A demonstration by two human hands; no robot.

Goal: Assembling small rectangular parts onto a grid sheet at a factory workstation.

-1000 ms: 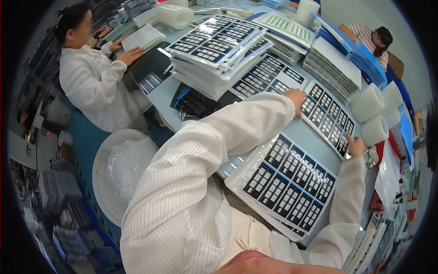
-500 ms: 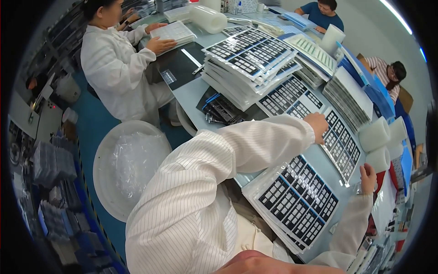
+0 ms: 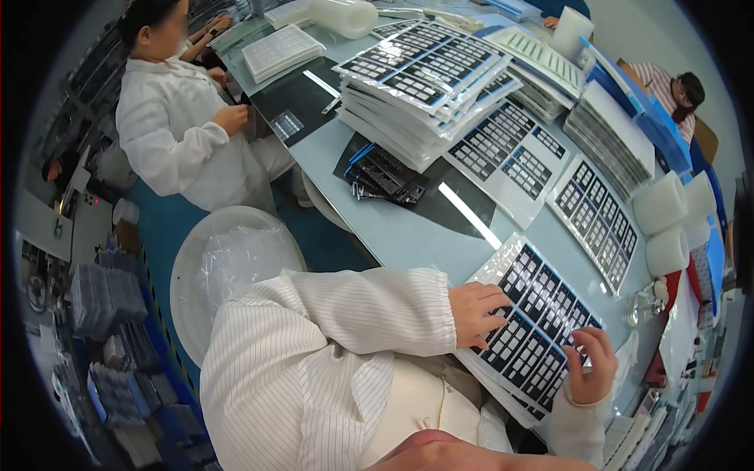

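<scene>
A stack of clear-wrapped sheets (image 3: 514,357), the top one covered with rows of small pale labels on black and crossed by blue lines, lies close in front of me. My left hand (image 3: 477,314) rests on its left edge with fingers spread and slightly bent. On the right edge is my right hand (image 3: 593,365), its fingers curved and apart over the sheet. Neither hand visibly grips anything. Beyond the stack, two similar sheets lie flat: one (image 3: 510,153) partly on a dark mat (image 3: 463,206), another (image 3: 597,224) to its right.
A tall pile of wrapped sheets (image 3: 420,74) stands farther back, beside black strips (image 3: 385,177). A steel ruler (image 3: 470,216) crosses the mat. Foam rolls (image 3: 664,204) stand at right, a small glass bottle (image 3: 644,306) nearby. Left are a bin (image 3: 188,275) and a white-coated person (image 3: 177,118).
My left hand has come back from the far sheets to the near stack. My right hand has moved onto its right edge. The person at left has let go of the white tray stack.
</scene>
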